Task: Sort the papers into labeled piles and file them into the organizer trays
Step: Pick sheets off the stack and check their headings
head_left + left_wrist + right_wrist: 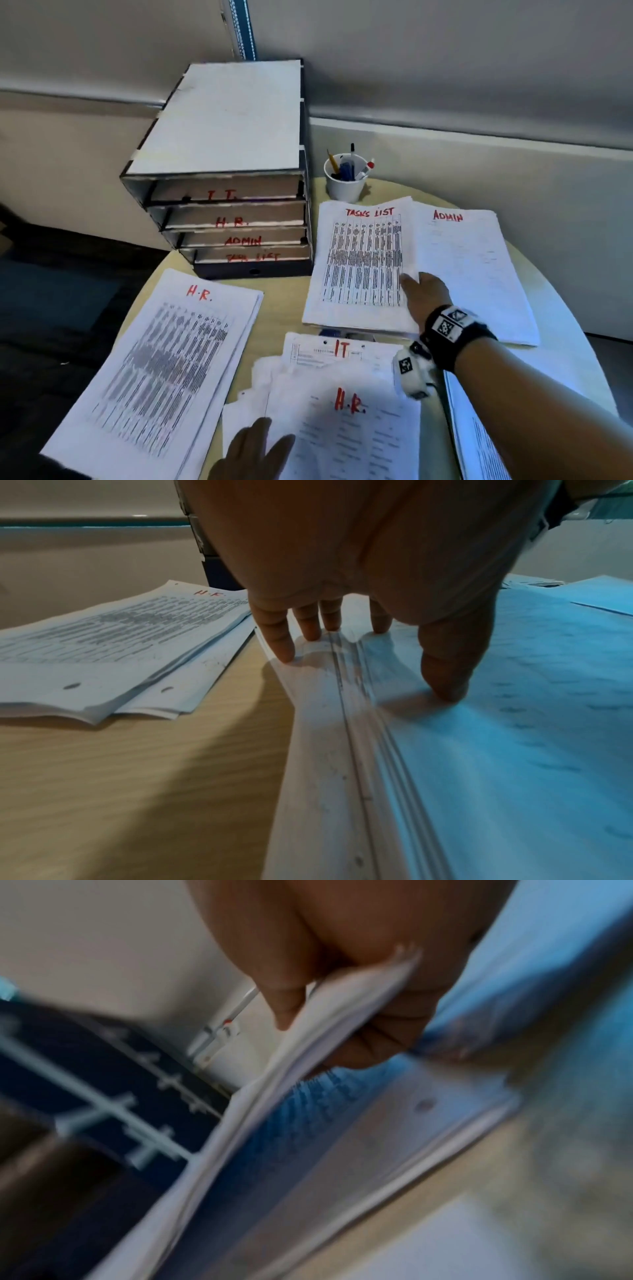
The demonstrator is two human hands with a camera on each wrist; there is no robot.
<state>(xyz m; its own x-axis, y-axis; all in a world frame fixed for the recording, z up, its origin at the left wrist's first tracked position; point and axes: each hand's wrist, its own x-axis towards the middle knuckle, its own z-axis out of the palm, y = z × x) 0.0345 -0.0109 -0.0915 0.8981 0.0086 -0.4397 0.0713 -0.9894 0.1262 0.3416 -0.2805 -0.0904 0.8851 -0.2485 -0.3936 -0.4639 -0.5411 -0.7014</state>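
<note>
Nearest the camera, the left hand [251, 452] presses flat-fingered on the loose H.R. sheet [346, 435], grasping nothing. Right hand [423, 293] pinches the right edge of the TASKS LIST pile [359, 260], thumb above and fingers beneath. That pile lies on the surface [274, 318] just right of the organizer [222, 171], long axis pointing away from the person; its matching bottom tray [253, 257] stands left of the grip, so the right hand is judged nearer.

A round pale-wood table [284, 318] stands against grey walls [445, 68].
</note>
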